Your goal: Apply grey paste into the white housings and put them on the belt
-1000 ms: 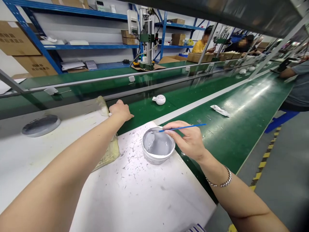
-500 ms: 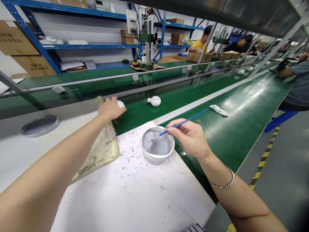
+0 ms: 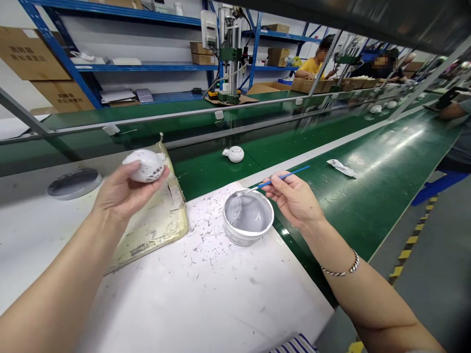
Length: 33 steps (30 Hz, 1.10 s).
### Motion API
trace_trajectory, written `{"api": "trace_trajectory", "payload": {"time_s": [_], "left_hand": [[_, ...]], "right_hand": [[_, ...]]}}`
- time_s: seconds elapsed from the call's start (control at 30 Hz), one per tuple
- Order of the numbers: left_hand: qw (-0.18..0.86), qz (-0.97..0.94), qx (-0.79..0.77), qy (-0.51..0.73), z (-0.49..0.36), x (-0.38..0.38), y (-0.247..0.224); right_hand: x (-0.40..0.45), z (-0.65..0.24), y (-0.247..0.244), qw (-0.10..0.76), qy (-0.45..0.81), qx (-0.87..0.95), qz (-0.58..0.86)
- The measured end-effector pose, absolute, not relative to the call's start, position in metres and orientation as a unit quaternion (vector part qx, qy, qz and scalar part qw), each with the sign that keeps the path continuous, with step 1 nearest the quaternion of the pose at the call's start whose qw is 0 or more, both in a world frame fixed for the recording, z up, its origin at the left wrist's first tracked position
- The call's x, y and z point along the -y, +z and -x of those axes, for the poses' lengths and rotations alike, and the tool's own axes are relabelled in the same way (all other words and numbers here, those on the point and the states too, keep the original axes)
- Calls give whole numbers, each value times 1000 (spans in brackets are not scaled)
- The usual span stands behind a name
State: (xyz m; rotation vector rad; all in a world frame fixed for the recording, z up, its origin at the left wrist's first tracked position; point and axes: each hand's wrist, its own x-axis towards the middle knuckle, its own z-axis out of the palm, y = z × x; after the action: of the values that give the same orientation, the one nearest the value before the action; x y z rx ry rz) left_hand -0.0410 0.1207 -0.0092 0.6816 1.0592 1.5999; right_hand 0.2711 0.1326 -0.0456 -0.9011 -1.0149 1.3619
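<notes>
A white round part with slots (image 3: 147, 165) is held in my left hand (image 3: 123, 193), raised above the stained cream pad (image 3: 158, 218). Between the thumb and fingers of my right hand (image 3: 294, 198) is a thin blue brush (image 3: 285, 175). Its bristle end is at the upper left rim of a white bowl (image 3: 245, 240) with grey paste inside. The bowl stands on the white board (image 3: 206, 289), among grey flecks. Another white slotted part (image 3: 235, 154) lies on the green belt (image 3: 198, 171) beyond the bowl.
A round dish with grey residue (image 3: 73, 184) sits at the left. On the green surface at right lies a crumpled white tube (image 3: 342, 168). Behind the belt are a drill-like machine (image 3: 230, 59), blue shelves and cartons. Co-workers sit at the far right.
My left hand has drawn back toward me and turned up, bringing the white slotted part into fuller view. The brush has lifted from the paste to the bowl's rim. The view has shifted slightly.
</notes>
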Motion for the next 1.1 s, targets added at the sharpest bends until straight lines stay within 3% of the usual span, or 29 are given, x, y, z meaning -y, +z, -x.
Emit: {"api": "trace_trajectory", "payload": {"time_s": [0.27, 0.47, 0.7, 1.1], "left_hand": [[489, -436, -503, 564, 3, -78, -26], [602, -437, -472, 474, -10, -58, -22], [629, -454, -434, 458, -15, -52, -24], [613, -390, -498, 474, -20, -45, -26]], "right_hand": [[-132, -274, -46, 605, 554, 454, 349], [-132, -274, -47, 615, 544, 440, 364], [-129, -272, -43, 622, 551, 424, 360], [-131, -257, -18, 605, 641, 355, 311]]}}
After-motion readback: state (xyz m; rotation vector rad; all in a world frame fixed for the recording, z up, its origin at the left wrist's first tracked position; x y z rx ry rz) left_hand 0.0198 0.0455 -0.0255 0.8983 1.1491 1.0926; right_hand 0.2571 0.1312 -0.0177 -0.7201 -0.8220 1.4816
